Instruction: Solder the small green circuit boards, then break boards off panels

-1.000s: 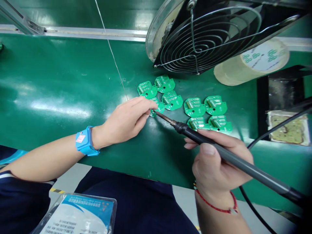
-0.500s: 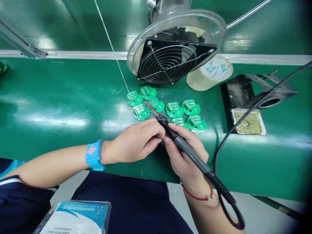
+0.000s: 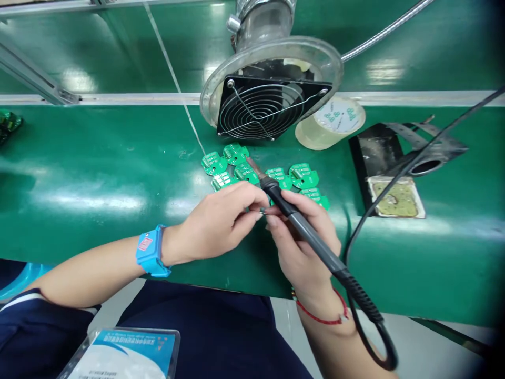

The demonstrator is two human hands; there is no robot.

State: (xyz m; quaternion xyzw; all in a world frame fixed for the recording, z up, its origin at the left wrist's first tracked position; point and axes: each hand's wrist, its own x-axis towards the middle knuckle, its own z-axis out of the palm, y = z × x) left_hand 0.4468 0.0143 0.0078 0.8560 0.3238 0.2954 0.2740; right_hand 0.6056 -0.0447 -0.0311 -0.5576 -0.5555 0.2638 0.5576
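Note:
My right hand [image 3: 302, 247] is wrapped round a soldering iron [image 3: 315, 239], whose tip points up and left over the green circuit boards [image 3: 213, 163]. My left hand [image 3: 221, 218] is closed in a pinch on a thin, shiny piece [image 3: 262, 212], too small to name. That piece spans the narrow gap between both hands' fingertips, just below the boards. Several boards lie flat in two clusters; my left fingers and the iron partly cover some of them.
A fume extractor [image 3: 258, 113] with a round hood hangs above the boards. Behind it stands a roll of tape [image 3: 315, 134]. At right sits an iron stand [image 3: 379, 152] with a sponge [image 3: 396, 199]. The iron's black cable [image 3: 357, 226] loops across the right side.
My fingertips have drawn slightly apart, and the thin piece now shows between them. The iron's tip has shifted up and right relative to the boards. The whole view has moved slightly.

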